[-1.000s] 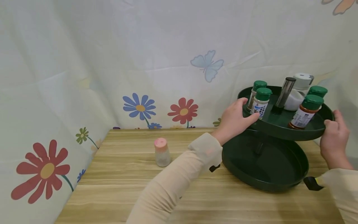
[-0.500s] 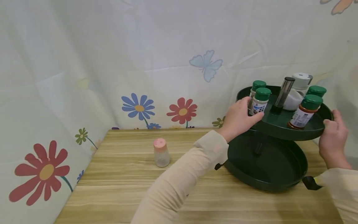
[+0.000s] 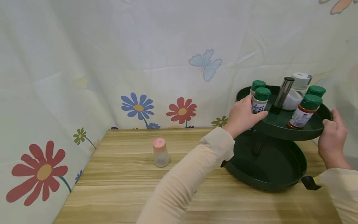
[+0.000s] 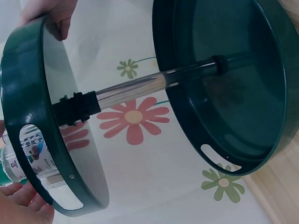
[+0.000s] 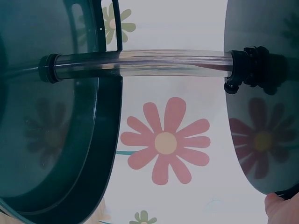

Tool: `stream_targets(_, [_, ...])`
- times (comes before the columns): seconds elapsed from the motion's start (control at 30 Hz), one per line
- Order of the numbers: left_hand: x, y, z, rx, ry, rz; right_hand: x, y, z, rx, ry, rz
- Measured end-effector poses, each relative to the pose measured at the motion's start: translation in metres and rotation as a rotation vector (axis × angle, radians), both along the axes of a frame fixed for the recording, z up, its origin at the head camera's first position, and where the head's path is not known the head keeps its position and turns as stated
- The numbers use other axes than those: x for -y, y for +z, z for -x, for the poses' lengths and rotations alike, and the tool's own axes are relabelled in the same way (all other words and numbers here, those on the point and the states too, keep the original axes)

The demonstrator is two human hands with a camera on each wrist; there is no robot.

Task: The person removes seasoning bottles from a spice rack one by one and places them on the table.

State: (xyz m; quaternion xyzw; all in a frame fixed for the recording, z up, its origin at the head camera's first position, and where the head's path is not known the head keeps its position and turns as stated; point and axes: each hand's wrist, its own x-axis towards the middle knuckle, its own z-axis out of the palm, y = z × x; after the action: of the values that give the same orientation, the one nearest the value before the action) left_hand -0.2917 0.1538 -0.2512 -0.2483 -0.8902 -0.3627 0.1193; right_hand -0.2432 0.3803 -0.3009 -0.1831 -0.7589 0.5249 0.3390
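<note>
On the right of the table stands a two-tier dark green round rack, its upper tray (image 3: 288,132) above a wider lower tray (image 3: 268,168). My left hand (image 3: 242,116) is around the lower part of a white-labelled seasoning bottle (image 3: 258,104) with a green cap, thumb across its front. In the left wrist view, that bottle (image 4: 37,154) shows through the tray's handle slot, fingers (image 4: 28,200) beside it. My right hand (image 3: 332,137) grips the upper tray's right rim, thumb on the edge. Its thumb (image 5: 282,207) shows at the rim in the right wrist view.
The upper tray also bears another green-capped bottle (image 3: 258,84) at back left, a red-brown seasoning bottle (image 3: 300,116), one more green cap (image 3: 316,90) and a white container (image 3: 292,99). A metal post (image 3: 283,93) rises mid-tray. A pink-capped shaker (image 3: 160,154) stands on the table.
My left hand has moved right along the upper tray's rim, closing around the front-left seasoning bottle. My right hand keeps its grip on the tray.
</note>
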Motion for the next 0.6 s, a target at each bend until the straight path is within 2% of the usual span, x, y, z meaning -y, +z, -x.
stream_targets(0.27, [-0.007,-0.003,0.004,0.032,0.041,0.011,0.000,0.000,0.002,-0.004,-0.008,-0.001])
stream_targets(0.4, [-0.010,-0.003,0.003,0.022,0.079,0.031,0.000,0.001,0.002,-0.008,-0.005,-0.011])
stream_targets(0.6, [-0.015,-0.001,0.000,-0.028,0.165,0.135,0.000,0.001,0.001,-0.005,-0.004,-0.009])
